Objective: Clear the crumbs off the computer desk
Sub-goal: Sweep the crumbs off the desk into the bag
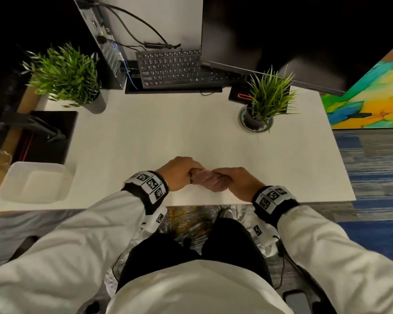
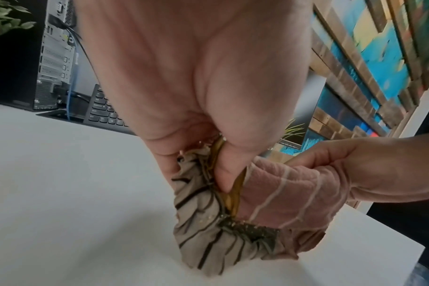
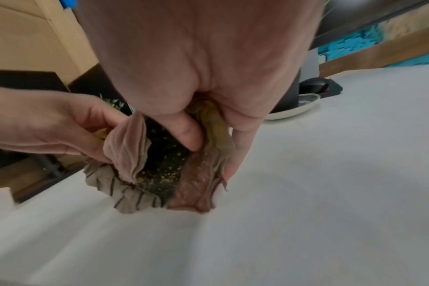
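A bunched striped cloth, pink and beige with dark stripes, sits on the white desk near its front edge. My left hand pinches its left end and my right hand pinches its right end. In the left wrist view the cloth hangs gathered like a pouch under my left hand, with the right hand gripping the pink side. In the right wrist view, pale crumbs lie in the dark fold of the cloth, between my right hand and left hand.
A white tray lies at the desk's left front. Two potted plants stand left and right. A keyboard, computer tower and monitor are at the back. A dark pad lies on the left.
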